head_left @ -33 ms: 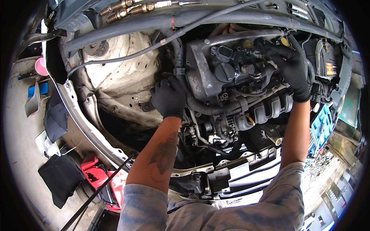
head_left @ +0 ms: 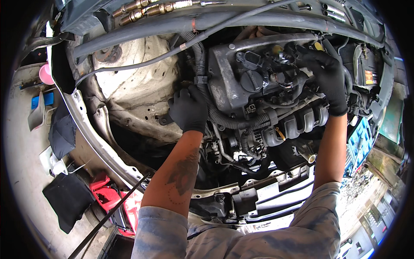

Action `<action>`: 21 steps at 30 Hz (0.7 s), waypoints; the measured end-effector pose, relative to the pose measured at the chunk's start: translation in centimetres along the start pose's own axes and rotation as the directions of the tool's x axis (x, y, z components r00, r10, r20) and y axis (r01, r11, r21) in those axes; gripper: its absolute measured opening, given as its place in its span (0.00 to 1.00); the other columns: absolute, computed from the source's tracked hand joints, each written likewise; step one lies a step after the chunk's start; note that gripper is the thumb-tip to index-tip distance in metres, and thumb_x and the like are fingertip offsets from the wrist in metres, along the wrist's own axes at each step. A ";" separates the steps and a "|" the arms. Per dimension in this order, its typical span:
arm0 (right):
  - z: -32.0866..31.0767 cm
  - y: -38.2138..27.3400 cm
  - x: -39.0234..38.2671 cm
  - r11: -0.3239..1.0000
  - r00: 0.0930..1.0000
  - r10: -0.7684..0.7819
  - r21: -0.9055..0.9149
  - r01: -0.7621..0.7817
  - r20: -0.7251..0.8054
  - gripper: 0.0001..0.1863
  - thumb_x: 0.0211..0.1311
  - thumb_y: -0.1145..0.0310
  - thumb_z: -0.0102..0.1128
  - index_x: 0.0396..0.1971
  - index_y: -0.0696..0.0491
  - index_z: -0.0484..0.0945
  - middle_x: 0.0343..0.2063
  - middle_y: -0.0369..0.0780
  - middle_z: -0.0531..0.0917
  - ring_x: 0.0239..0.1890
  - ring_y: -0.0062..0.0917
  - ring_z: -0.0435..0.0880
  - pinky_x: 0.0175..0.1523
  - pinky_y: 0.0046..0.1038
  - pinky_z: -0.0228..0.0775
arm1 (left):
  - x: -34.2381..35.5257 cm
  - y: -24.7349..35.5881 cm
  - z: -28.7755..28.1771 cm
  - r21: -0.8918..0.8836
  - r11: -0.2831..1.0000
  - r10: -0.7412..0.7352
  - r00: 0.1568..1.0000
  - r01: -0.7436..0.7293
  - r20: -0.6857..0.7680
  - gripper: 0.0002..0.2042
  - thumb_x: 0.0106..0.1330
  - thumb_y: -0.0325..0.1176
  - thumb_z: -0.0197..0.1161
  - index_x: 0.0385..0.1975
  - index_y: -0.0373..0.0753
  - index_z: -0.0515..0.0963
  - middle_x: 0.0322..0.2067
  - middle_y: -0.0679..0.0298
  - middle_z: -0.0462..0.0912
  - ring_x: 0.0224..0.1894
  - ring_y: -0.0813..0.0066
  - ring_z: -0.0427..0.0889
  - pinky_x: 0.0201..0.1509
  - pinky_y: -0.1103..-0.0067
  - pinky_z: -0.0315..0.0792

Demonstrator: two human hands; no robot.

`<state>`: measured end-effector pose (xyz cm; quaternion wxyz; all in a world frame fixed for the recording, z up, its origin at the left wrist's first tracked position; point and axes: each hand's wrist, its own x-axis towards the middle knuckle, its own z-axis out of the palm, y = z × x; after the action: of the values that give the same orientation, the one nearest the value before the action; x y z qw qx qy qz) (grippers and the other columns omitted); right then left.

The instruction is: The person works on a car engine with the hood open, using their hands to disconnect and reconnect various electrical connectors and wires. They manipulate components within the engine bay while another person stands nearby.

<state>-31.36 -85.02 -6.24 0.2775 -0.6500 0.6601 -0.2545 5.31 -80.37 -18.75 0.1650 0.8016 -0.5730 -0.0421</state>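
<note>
My left hand [head_left: 188, 110], in a black glove, has curled fingers beside the corrugated hose [head_left: 200, 64], resting at the pale metal inner panel [head_left: 133, 77]; what the fingertips grip is hidden. My gloved right hand [head_left: 325, 77] is bent over the right part of the black engine cover [head_left: 224, 86], fingertips among connectors and a small shiny part [head_left: 284, 58]; I cannot make out what they hold. A round cap [head_left: 250, 80], a coil [head_left: 249, 59] and a wiring loom [head_left: 233, 123] lie between my hands.
Spark plugs [head_left: 151, 9] and sockets [head_left: 334, 13] lie along the top edge. A thin hose [head_left: 129, 65] crosses the bay. A battery [head_left: 364, 67] is at right, above a blue tool case [head_left: 360, 138]. A rod [head_left: 108, 216] slants at lower left, near a red object [head_left: 105, 194].
My right hand has shifted very slightly at the engine top, and the part by its fingertips catches more light. My left hand stays put.
</note>
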 end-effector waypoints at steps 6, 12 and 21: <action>0.6 -3.3 -3.1 0.964 0.963 -0.261 -0.036 0.264 0.073 0.24 0.53 0.72 0.77 0.53 0.54 0.86 0.53 0.44 0.85 0.51 0.31 0.85 0.60 0.31 0.75 | -0.1 -0.3 0.2 0.009 1.000 0.015 1.000 -0.015 -0.016 0.15 0.69 0.41 0.55 0.26 0.38 0.82 0.32 0.51 0.86 0.35 0.38 0.82 0.36 0.50 0.76; 2.6 -3.4 -4.3 0.922 0.918 -0.380 -0.033 0.386 0.112 0.29 0.52 0.78 0.73 0.58 0.54 0.81 0.52 0.47 0.84 0.55 0.39 0.83 0.62 0.37 0.75 | 0.0 0.0 0.1 -0.011 1.000 0.027 0.999 -0.027 -0.034 0.15 0.69 0.41 0.55 0.27 0.38 0.83 0.32 0.50 0.86 0.35 0.38 0.82 0.36 0.51 0.76; 1.9 -3.0 -4.8 0.980 0.973 -0.112 0.184 0.075 0.203 0.25 0.65 0.81 0.63 0.63 0.54 0.77 0.54 0.43 0.84 0.50 0.26 0.86 0.56 0.29 0.78 | 0.1 -0.1 -0.1 -0.022 0.999 0.030 0.998 -0.031 -0.050 0.15 0.69 0.40 0.55 0.27 0.38 0.83 0.32 0.51 0.86 0.34 0.39 0.83 0.35 0.51 0.76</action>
<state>-27.89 -80.22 -5.30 0.3902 -0.6771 0.5702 -0.2533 5.50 -80.42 -18.67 0.1890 0.7916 -0.5805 -0.0264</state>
